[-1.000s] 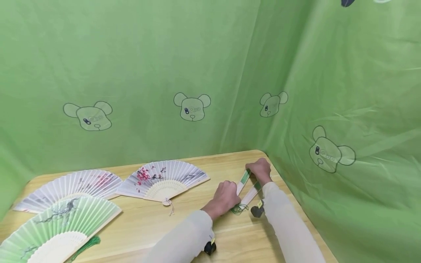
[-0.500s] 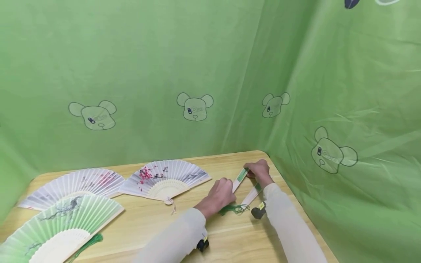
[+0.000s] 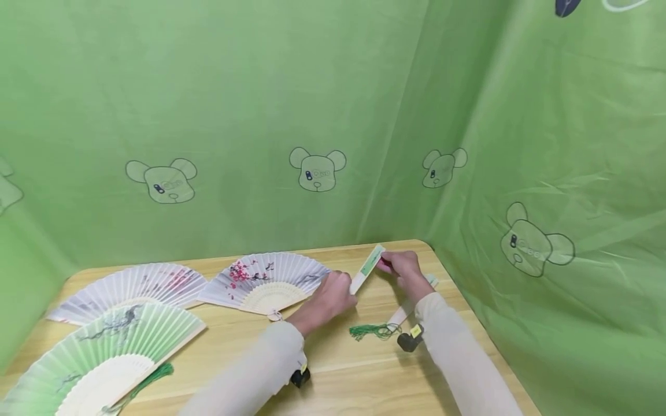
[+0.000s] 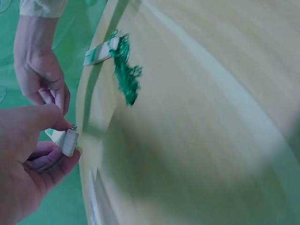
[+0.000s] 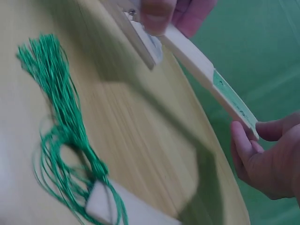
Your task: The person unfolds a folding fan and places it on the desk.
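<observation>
A folded fan [image 3: 368,267], white at one end and green toward the other, is held up over the table between both hands. My left hand [image 3: 333,294] pinches its riveted end [image 4: 70,142] between thumb and fingers. At the green end, my right hand [image 3: 403,268] pinches the tip with thumb and fingertips, as the right wrist view shows. Under my right forearm lies a second folded fan [image 3: 399,315], partly hidden by it. Its green tassel [image 3: 368,330] trails leftward across the wood.
Two pale spread fans, a floral one [image 3: 276,283] and a greyish one [image 3: 140,289], lie along the back left. A green spread fan [image 3: 109,352] with a tassel lies at front left. Green cloth [image 3: 234,104] hangs behind and beside the wooden table [image 3: 333,381].
Both hands have lifted the folded fan and carried it left, away from the second folded fan. The green tassel, earlier mostly behind my left hand, now shows fully.
</observation>
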`<state>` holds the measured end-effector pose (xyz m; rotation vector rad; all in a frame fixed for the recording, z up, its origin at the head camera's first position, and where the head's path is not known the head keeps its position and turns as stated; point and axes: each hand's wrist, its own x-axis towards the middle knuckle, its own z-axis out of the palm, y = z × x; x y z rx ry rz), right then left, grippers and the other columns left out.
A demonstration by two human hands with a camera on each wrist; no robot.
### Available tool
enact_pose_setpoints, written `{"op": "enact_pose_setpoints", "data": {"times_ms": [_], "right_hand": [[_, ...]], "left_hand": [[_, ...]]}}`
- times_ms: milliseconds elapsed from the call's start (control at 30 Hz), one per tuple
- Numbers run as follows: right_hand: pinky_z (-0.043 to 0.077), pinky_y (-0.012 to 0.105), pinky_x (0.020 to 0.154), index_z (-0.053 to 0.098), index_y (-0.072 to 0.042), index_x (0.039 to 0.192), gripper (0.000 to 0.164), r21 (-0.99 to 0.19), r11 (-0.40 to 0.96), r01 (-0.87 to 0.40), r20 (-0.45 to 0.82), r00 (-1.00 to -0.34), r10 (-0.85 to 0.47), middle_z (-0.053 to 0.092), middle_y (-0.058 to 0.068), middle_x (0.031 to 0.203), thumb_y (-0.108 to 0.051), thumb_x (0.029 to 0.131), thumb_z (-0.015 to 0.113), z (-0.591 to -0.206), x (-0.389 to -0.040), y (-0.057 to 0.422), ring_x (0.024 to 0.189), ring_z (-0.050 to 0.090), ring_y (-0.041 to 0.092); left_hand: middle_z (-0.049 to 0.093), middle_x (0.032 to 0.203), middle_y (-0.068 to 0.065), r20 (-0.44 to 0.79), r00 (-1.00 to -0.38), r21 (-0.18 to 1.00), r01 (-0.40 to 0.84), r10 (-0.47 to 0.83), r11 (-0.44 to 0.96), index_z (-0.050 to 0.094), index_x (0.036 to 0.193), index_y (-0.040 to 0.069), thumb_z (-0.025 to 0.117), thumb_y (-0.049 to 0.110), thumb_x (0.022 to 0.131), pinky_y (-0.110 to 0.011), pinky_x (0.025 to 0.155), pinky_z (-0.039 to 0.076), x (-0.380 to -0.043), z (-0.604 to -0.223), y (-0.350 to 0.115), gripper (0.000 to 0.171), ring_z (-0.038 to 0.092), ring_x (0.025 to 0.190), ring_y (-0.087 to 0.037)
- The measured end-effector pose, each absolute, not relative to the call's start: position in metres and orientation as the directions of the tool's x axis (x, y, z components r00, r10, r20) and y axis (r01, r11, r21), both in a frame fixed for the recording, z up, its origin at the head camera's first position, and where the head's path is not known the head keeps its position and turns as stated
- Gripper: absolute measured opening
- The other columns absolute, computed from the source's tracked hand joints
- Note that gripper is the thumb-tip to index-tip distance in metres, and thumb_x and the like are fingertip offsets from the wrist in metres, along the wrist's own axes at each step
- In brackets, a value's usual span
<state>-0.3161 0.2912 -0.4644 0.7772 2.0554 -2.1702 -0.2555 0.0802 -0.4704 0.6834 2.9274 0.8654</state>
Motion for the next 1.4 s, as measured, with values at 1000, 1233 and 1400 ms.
{"op": "enact_pose_setpoints", "data": {"times_ms": [1000, 1233, 1400], "right_hand": [[0.066, 0.023, 0.088, 0.056, 0.015, 0.135, 0.039, -0.941, -0.194, 0.277, -0.28, -0.96, -0.009, 0.062, 0.037, 0.132, 0.009, 0.097, 0.062, -0.446, -0.278, 0.169, 0.084, 0.079, 0.017], [0.066, 0.026, 0.089, 0.057, 0.017, 0.133, 0.037, -0.946, -0.181, 0.267, -0.254, -0.963, -0.092, 0.063, 0.037, 0.13, 0.01, 0.096, 0.061, -0.441, -0.256, 0.143, 0.087, 0.078, 0.019], [0.066, 0.029, 0.091, 0.058, 0.017, 0.131, 0.036, -0.949, -0.181, 0.258, -0.234, -0.962, -0.143, 0.065, 0.036, 0.127, 0.011, 0.096, 0.061, -0.44, -0.243, 0.126, 0.09, 0.078, 0.021]], "left_hand": [[0.076, 0.095, -0.013, 0.015, -0.958, 0.854, 0.161, 0.286, 0.495, 0.073, 0.113, -0.005, 0.088, 0.01, 0.076, -0.021, 0.062, 0.062, -0.237, -0.444, -0.037, 0.043, 0.067, 0.069, -0.012], [0.074, 0.097, -0.01, -0.036, -0.968, 0.882, 0.086, 0.247, 0.464, 0.071, 0.12, -0.003, 0.087, 0.01, 0.075, -0.023, 0.064, 0.063, -0.227, -0.443, -0.059, 0.05, 0.067, 0.076, -0.014], [0.073, 0.1, -0.012, -0.061, -0.96, 0.915, 0.056, 0.274, 0.4, 0.069, 0.123, -0.004, 0.086, 0.011, 0.077, -0.024, 0.069, 0.064, -0.219, -0.443, -0.08, 0.051, 0.067, 0.081, -0.015]]}}
